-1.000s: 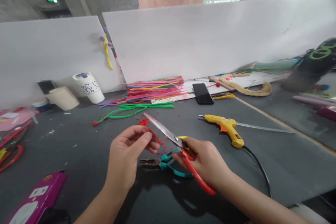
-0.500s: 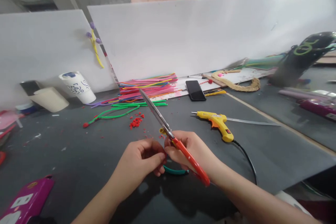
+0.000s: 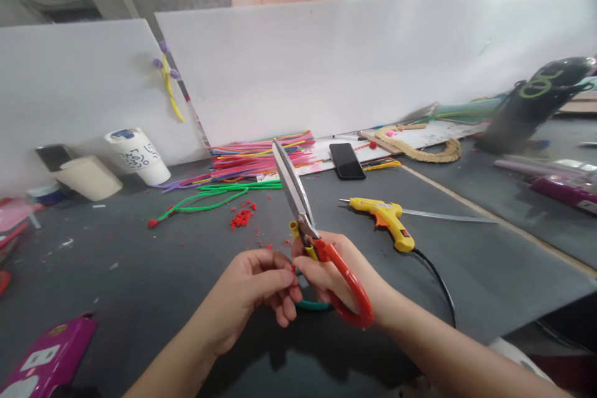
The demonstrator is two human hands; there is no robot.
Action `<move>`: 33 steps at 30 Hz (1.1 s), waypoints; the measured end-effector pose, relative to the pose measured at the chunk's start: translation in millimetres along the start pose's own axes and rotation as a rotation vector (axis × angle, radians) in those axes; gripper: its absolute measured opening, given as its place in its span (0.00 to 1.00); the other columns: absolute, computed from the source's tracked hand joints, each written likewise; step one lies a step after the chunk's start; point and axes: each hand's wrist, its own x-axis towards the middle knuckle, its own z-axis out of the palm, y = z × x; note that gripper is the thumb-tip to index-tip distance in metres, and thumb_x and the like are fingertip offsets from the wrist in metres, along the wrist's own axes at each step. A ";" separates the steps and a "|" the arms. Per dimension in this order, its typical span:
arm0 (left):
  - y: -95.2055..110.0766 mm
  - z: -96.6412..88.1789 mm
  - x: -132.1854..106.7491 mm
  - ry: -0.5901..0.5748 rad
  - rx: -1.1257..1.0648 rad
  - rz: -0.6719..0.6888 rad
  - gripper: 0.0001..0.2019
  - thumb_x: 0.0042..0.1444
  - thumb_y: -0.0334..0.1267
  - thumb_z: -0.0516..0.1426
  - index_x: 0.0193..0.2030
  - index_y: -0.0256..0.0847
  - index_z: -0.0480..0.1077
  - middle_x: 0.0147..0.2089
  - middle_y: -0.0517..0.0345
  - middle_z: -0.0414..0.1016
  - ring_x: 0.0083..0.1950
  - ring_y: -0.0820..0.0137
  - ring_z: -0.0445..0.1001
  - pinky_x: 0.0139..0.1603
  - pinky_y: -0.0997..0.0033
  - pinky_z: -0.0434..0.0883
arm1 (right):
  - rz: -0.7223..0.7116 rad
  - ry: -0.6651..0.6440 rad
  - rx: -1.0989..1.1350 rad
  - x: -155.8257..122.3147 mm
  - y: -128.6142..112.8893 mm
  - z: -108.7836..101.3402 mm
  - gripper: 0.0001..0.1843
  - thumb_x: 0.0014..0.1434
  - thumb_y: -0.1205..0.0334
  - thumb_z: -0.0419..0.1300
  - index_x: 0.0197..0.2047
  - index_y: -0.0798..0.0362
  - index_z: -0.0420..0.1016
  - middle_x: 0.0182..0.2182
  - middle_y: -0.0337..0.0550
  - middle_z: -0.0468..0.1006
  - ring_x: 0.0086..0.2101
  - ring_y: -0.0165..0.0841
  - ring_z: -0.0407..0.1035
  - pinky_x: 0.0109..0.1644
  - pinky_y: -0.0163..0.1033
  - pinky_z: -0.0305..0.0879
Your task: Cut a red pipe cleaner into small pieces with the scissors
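Note:
My right hand (image 3: 340,270) is closed around red-handled scissors (image 3: 347,283), whose steel blades point up and away, slightly parted. Close beside it, my left hand (image 3: 261,283) pinches a small red piece (image 3: 294,270) between thumb and fingertips; most of that piece is hidden. The right fingertips are at the same spot, so I cannot tell whether they touch it too. Below the hands shows a curved teal strip (image 3: 313,306), partly covered by fingers. A yellow bit (image 3: 294,230) sticks out beside the scissors' pivot.
Red clippings (image 3: 241,218) lie beyond my hands, with green stems (image 3: 214,200) and a bundle of coloured pipe cleaners (image 3: 261,158) behind. A yellow glue gun (image 3: 385,214) rests at right, near a phone (image 3: 347,161). Paper cups (image 3: 140,155) stand left; a purple power strip (image 3: 56,354) is front left.
The scissors have turned in my right hand: their blades now point more upright and the handle loops face me more. My left fingers have shifted slightly right, the lower ones loosening.

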 end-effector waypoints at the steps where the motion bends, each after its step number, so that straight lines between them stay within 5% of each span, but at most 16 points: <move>1: 0.1 -0.6 0.2 0.005 0.011 -0.002 0.04 0.49 0.31 0.57 0.25 0.34 0.69 0.22 0.57 0.72 0.19 0.76 0.69 0.19 0.79 0.66 | -0.005 0.012 -0.021 0.0 -0.4 -0.1 0.07 0.50 0.64 0.53 0.23 0.53 0.60 0.11 0.27 0.60 0.13 0.20 0.52 0.15 0.26 0.48; 9: 3.0 0.8 3.8 -0.029 -0.028 0.019 0.06 0.50 0.35 0.57 0.27 0.33 0.71 0.26 0.54 0.74 0.20 0.76 0.70 0.18 0.80 0.66 | -0.017 -0.023 -0.003 1.6 1.3 -2.1 0.06 0.50 0.62 0.53 0.25 0.53 0.61 0.13 0.28 0.63 0.13 0.21 0.54 0.15 0.26 0.50; 20: 3.5 -4.0 3.3 0.150 0.267 0.094 0.06 0.46 0.37 0.58 0.26 0.38 0.66 0.21 0.62 0.69 0.20 0.75 0.67 0.20 0.76 0.65 | 0.046 0.113 -0.097 5.1 3.9 -5.8 0.07 0.49 0.59 0.53 0.24 0.52 0.60 0.09 0.27 0.58 0.12 0.23 0.53 0.14 0.28 0.49; 22: 8.6 -13.9 5.2 0.274 0.471 0.154 0.06 0.46 0.39 0.56 0.26 0.39 0.67 0.20 0.64 0.67 0.21 0.74 0.66 0.23 0.75 0.65 | 0.071 0.151 -0.164 6.7 4.1 -8.6 0.06 0.48 0.61 0.54 0.24 0.52 0.61 0.10 0.26 0.57 0.12 0.23 0.53 0.14 0.28 0.48; 26: 19.5 -51.9 12.9 0.708 1.059 0.325 0.06 0.47 0.41 0.54 0.26 0.41 0.68 0.25 0.63 0.70 0.27 0.72 0.67 0.30 0.73 0.62 | 0.069 0.189 -0.335 9.6 4.6 -16.6 0.06 0.46 0.63 0.55 0.22 0.53 0.62 0.12 0.27 0.57 0.12 0.22 0.55 0.16 0.28 0.49; 30: 21.2 -86.7 27.5 0.798 1.186 0.183 0.06 0.45 0.40 0.53 0.24 0.42 0.68 0.23 0.62 0.70 0.26 0.70 0.68 0.27 0.73 0.60 | 0.119 0.206 -0.331 9.6 5.5 -22.2 0.06 0.47 0.62 0.55 0.23 0.53 0.61 0.12 0.26 0.56 0.12 0.23 0.54 0.16 0.28 0.49; 33: 17.0 -96.6 41.2 0.808 1.181 0.166 0.07 0.45 0.39 0.52 0.22 0.42 0.68 0.23 0.60 0.72 0.27 0.68 0.70 0.26 0.72 0.59 | 0.138 0.202 -0.295 9.1 6.8 -24.0 0.06 0.48 0.61 0.55 0.24 0.52 0.61 0.13 0.27 0.58 0.12 0.23 0.54 0.16 0.29 0.49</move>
